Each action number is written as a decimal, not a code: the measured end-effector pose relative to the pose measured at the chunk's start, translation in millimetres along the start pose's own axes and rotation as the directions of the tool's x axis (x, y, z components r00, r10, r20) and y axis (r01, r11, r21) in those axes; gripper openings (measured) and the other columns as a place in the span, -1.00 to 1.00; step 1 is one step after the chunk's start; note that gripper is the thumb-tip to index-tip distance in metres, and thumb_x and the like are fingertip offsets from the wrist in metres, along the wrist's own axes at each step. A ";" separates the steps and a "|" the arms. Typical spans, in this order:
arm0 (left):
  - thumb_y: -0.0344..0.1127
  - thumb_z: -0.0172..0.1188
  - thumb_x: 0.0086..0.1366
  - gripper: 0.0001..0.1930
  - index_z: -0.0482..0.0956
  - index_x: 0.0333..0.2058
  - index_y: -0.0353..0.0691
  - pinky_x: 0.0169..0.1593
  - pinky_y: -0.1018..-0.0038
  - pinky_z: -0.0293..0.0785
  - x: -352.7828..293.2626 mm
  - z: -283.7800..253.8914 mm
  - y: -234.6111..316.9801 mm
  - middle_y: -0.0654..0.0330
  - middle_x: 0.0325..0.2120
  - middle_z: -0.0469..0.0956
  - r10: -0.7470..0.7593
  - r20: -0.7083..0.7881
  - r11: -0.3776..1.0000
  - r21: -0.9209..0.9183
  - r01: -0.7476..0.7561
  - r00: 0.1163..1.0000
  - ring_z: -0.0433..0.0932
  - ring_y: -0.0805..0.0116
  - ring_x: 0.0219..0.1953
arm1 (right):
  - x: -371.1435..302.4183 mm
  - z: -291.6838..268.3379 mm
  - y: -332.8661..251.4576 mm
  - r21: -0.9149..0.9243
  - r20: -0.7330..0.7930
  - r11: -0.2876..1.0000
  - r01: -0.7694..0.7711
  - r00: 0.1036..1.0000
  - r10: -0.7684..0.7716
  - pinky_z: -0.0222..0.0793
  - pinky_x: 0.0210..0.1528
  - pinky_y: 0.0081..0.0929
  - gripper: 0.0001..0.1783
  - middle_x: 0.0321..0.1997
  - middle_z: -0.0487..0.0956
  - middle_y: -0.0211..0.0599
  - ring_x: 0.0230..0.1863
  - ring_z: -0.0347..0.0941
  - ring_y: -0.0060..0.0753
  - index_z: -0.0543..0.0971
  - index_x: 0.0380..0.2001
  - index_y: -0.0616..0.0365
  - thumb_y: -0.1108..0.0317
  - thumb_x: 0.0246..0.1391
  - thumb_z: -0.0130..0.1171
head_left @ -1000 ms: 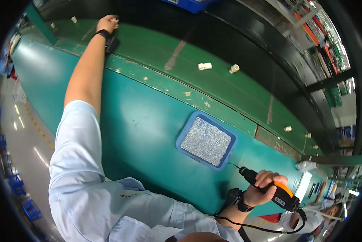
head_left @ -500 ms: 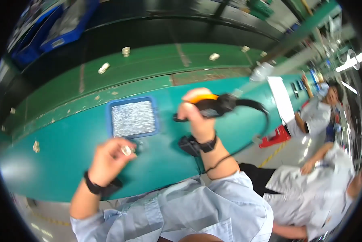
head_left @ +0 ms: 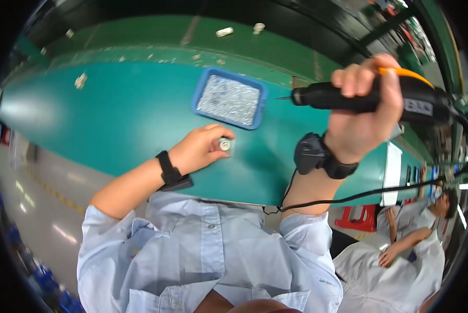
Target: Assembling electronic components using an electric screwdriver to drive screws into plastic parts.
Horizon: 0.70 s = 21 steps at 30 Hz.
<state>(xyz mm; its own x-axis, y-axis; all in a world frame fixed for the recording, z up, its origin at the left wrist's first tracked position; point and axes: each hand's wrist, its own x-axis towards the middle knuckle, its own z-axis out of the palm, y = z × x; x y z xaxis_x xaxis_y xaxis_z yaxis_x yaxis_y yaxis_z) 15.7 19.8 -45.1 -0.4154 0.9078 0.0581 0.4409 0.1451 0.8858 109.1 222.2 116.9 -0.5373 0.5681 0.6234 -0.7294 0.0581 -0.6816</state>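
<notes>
Between the thumb and fingers of my left hand (head_left: 195, 148) is a small round whitish part (head_left: 224, 145), its ringed end facing up, just above the table. My right hand (head_left: 367, 112) is wrapped round a black and orange electric screwdriver (head_left: 317, 97), raised at the right. Its thin bit points left, toward a blue tray (head_left: 196, 99), and does not touch the part. Many small silvery pieces (head_left: 228, 98), too fine to make out singly, fill the tray, which lies beyond my left hand.
The green table (head_left: 124, 115) ends at a darker green ledge, where a few white parts (head_left: 224, 32) lie. Another white part (head_left: 80, 80) rests at the far left. The screwdriver's black cable (head_left: 369, 197) crosses my right forearm. A co-worker (head_left: 406, 224) sits at the right, near a red stool (head_left: 358, 218).
My right hand has lifted the screwdriver and moved it right, and its bit now shows pointing left. My left hand still holds the whitish part. The whole view has turned and shifted.
</notes>
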 end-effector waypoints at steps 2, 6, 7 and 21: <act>-0.48 0.33 0.00 -0.67 0.51 -0.21 -0.23 -0.45 0.59 0.37 0.9 -6.9 12.0 0.24 -0.42 0.45 -0.026 0.027 0.997 -0.072 0.028 0.999 0.43 0.55 -0.50 | 0.9 0.1 4.6 0.009 0.024 1.000 -0.028 0.999 0.028 0.19 -0.44 -0.50 -0.76 -0.64 0.26 -0.46 -0.61 0.19 -0.55 0.42 -0.26 0.19 0.25 0.15 -0.08; -0.43 0.36 -0.03 -0.65 0.51 -0.21 -0.23 -0.40 0.52 0.42 20.2 -39.6 14.3 0.20 -0.36 0.44 0.027 -0.022 0.999 -0.032 -0.028 0.999 0.46 0.45 -0.46 | -3.6 7.0 19.7 -0.050 0.025 0.998 -0.049 0.998 0.050 0.19 -0.43 -0.50 -0.78 -0.64 0.28 -0.44 -0.60 0.19 -0.54 0.43 -0.27 0.20 0.27 0.13 -0.07; -0.39 0.36 -0.05 -0.66 0.53 -0.24 -0.21 -0.34 0.45 0.43 33.9 -45.6 8.5 0.16 -0.34 0.45 0.197 -0.094 0.975 0.119 -0.186 0.976 0.47 0.34 -0.43 | -3.3 9.2 22.4 -0.077 0.019 0.995 -0.066 0.998 0.068 0.19 -0.44 -0.50 -0.78 -0.64 0.28 -0.43 -0.60 0.20 -0.54 0.43 -0.28 0.20 0.28 0.13 -0.07; -0.43 0.28 0.00 -0.89 0.57 -0.44 -0.24 -0.29 0.41 0.43 83.0 -40.5 -14.9 0.16 -0.47 0.47 0.195 -0.036 0.948 0.264 -0.179 0.980 0.48 0.22 -0.38 | -7.8 16.9 34.0 -0.145 0.027 0.985 -0.092 0.995 0.097 0.20 -0.47 -0.50 -0.77 -0.66 0.30 -0.41 -0.63 0.21 -0.54 0.44 -0.30 0.25 0.29 0.10 -0.03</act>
<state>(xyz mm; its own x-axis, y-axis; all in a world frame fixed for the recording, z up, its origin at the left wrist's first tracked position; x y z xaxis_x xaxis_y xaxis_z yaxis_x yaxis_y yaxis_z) -57.6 77.0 -34.8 -0.3501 0.9037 0.2463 0.7021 0.0792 0.7076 81.4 205.9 95.4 -0.6170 0.5485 0.5644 -0.6074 0.1240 -0.7846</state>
